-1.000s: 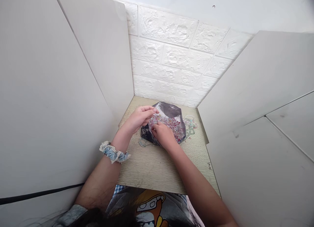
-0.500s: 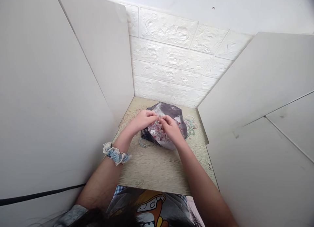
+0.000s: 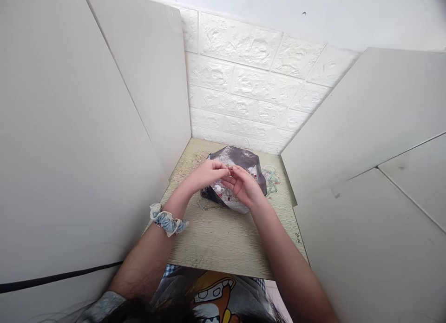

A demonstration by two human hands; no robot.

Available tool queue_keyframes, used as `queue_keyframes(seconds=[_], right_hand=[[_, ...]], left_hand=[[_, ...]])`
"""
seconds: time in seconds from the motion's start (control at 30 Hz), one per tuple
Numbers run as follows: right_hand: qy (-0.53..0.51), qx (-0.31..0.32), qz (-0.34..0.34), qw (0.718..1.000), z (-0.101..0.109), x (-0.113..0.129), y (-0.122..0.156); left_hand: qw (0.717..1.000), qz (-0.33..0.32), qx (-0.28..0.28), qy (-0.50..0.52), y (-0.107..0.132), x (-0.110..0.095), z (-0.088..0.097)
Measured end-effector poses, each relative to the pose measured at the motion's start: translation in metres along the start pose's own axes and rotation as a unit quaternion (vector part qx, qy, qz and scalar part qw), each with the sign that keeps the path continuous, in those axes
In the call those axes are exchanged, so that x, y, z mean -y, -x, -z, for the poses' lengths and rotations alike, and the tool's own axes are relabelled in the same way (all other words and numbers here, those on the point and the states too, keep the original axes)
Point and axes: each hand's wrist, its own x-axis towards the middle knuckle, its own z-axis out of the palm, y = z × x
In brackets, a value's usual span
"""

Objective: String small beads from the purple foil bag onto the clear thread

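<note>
Above a dark, silver-lined bag [image 3: 245,156] of loose beads [image 3: 223,193], both my hands meet at the fingertips. The beads are clear, pink and red. My left hand [image 3: 208,174] comes in from the left, thumb and fingers pinched together; whatever it pinches is too small to make out. My right hand [image 3: 244,186] is turned partly palm up, its thumb and forefinger closed at the left fingertips and its other fingers curled loosely below. What lies between these fingertips cannot be made out. A blue and white scrunchie [image 3: 169,220] circles my left wrist.
Strings of green and clear beads [image 3: 272,179] lie right of the bag, and a pale blue strand [image 3: 205,203] lies at its front left. White panels [image 3: 153,81] flank the wooden tabletop [image 3: 219,239], with a white brick-patterned wall [image 3: 240,76] behind.
My right hand has rolled so that its palm and lower fingers show more. My left fingertips have shifted slightly to the right. The bag has stayed in place.
</note>
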Motion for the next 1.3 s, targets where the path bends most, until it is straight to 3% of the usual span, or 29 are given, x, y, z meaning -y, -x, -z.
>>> queue_keyframes(seconds=[0.6, 1.3], right_hand=[[0.034, 0.022, 0.035, 0.999, -0.0006, -0.0013, 0.0005], [0.054, 0.003, 0.046, 0.997, -0.0041, -0.0022, 0.0007]], left_hand=[[1.0, 0.01, -0.015, -0.024, -0.0035, 0.0063, 0.002], [0.999, 0.002, -0.019, -0.027, -0.0033, 0.0069, 0.0012]])
